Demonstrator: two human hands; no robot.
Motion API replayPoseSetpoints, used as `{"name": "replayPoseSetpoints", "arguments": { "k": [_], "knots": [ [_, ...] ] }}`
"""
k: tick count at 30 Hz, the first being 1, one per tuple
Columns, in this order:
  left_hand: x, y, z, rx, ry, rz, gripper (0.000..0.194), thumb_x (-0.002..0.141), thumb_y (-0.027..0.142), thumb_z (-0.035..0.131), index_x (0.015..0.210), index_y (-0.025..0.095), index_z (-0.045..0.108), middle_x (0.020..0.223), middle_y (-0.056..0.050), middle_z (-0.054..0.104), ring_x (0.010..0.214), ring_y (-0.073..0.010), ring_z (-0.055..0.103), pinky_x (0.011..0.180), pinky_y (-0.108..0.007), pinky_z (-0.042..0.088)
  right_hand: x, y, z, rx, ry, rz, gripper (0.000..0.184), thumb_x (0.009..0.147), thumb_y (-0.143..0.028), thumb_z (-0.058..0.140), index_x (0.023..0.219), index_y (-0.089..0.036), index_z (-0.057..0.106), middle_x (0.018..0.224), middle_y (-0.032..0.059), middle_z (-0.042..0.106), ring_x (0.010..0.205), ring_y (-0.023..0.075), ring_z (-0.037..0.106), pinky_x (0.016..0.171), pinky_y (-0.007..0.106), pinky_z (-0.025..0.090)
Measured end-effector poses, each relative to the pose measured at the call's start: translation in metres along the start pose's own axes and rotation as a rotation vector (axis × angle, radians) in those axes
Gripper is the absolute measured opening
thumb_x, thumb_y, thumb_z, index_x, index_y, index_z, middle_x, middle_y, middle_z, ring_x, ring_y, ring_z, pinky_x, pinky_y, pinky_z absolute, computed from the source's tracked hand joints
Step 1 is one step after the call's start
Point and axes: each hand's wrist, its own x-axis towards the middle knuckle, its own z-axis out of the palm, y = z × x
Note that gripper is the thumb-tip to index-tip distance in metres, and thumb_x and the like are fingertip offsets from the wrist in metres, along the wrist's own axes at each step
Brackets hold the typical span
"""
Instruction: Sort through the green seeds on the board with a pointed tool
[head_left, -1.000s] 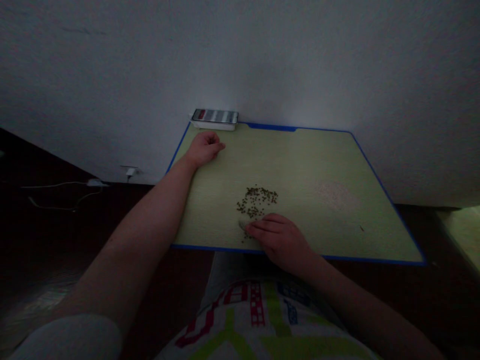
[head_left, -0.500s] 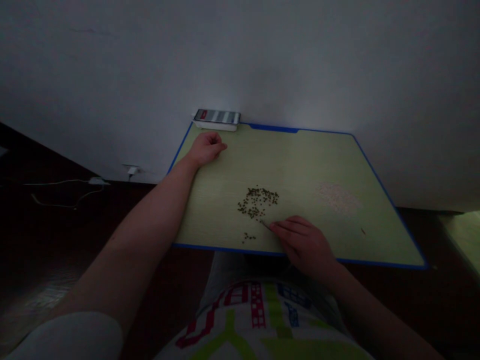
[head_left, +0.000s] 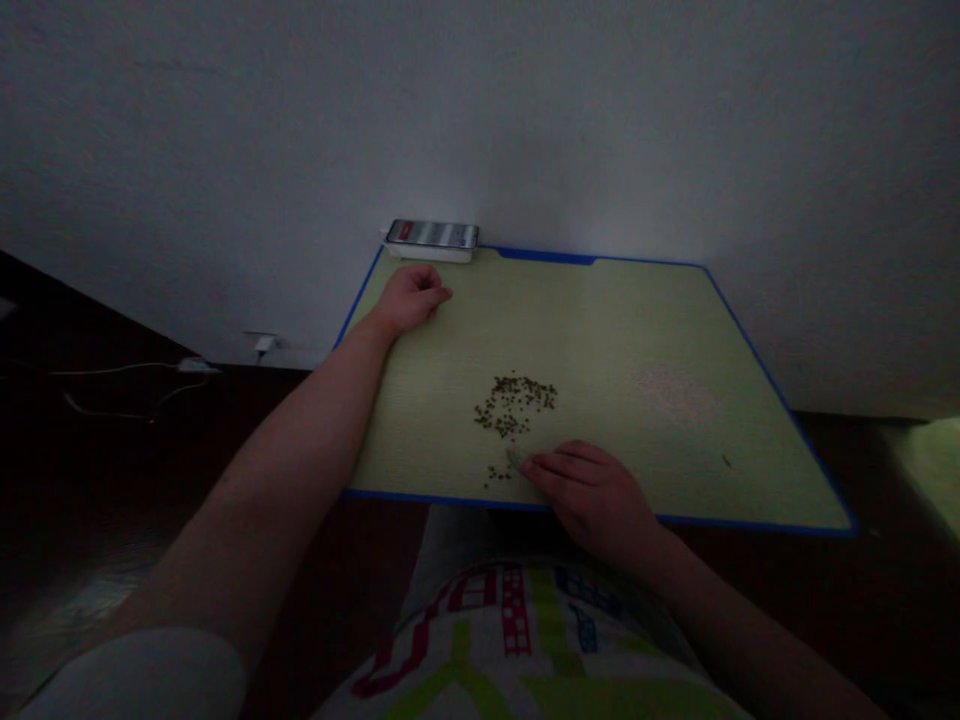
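Note:
Loosely curled, my left hand (head_left: 411, 299) rests on the board at its far left, with no object visible in it. My right hand (head_left: 589, 492) is closed around a small, thin, pale tool (head_left: 515, 458); its exact kind is too blurred to make out. The tool's tip is just below a loose patch of small dark beans or seeds (head_left: 517, 390). Several more dark grains (head_left: 496, 474) lie apart, near the board's front edge. To the right spreads a patch of pale grains (head_left: 679, 395), looking like rice. Everything lies on a pale green board (head_left: 592, 330) with a blue rim.
A phone (head_left: 433, 234) lies on a white box (head_left: 431, 254) at the board's back left corner. A small dark sliver (head_left: 726, 461) sits at the right. The wall (head_left: 570, 120) rises behind. At left are a plug (head_left: 265, 344) and cables (head_left: 120, 366).
My right hand has moved slightly left and toward me, bringing the tool tip from the edge of the dark patch to just below it. The left hand has stayed put.

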Motion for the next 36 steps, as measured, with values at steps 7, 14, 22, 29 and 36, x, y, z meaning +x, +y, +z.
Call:
{"name": "replayPoseSetpoints", "arguments": {
  "k": [7,14,22,29,36],
  "knots": [
    [0.004,-0.009,0.000,-0.010,-0.008,0.047,0.024,0.073,0.024,0.071,0.062,0.022,0.049,0.048,0.003,0.048,0.045,-0.0093,0.041,0.049,-0.026,0.032,-0.001,-0.002,-0.002,-0.089,0.015,0.110,0.031,0.099,-0.011,0.049,0.113,-0.013,0.077,0.099,0.0100,0.081,0.084,0.0215,0.071,0.082,0.034,0.062],
    [0.001,-0.001,0.000,0.002,-0.012,0.006,0.022,0.073,0.020,0.069,0.064,0.021,0.049,0.050,0.002,0.049,0.046,-0.0095,0.042,0.049,-0.027,0.031,-0.002,0.006,0.001,-0.013,0.063,0.051,0.031,0.101,-0.012,0.048,0.114,-0.013,0.075,0.101,0.0085,0.082,0.083,0.0195,0.072,0.084,0.034,0.062],
    [0.000,0.003,0.000,0.025,-0.003,0.003,0.021,0.071,0.022,0.068,0.062,0.021,0.049,0.047,0.003,0.049,0.045,-0.0093,0.041,0.049,-0.027,0.031,-0.003,0.001,0.001,0.039,0.022,-0.055,0.030,0.100,-0.012,0.048,0.114,-0.014,0.075,0.101,0.0066,0.082,0.081,0.0192,0.071,0.078,0.035,0.062],
    [0.000,0.002,0.000,0.035,-0.010,0.013,0.021,0.071,0.026,0.069,0.062,0.022,0.050,0.048,0.003,0.049,0.046,-0.0102,0.041,0.050,-0.027,0.032,0.001,-0.006,0.007,-0.023,-0.004,-0.021,0.032,0.099,-0.010,0.048,0.117,-0.015,0.074,0.103,0.0082,0.082,0.086,0.0199,0.071,0.083,0.035,0.061],
    [-0.001,0.001,0.000,0.021,-0.017,0.014,0.022,0.072,0.024,0.069,0.063,0.021,0.050,0.049,0.003,0.049,0.047,-0.0096,0.042,0.050,-0.026,0.032,0.002,-0.004,0.007,-0.102,-0.036,0.078,0.033,0.096,-0.007,0.052,0.118,-0.013,0.075,0.104,0.0107,0.081,0.089,0.0217,0.070,0.085,0.035,0.059]
  ]
}}
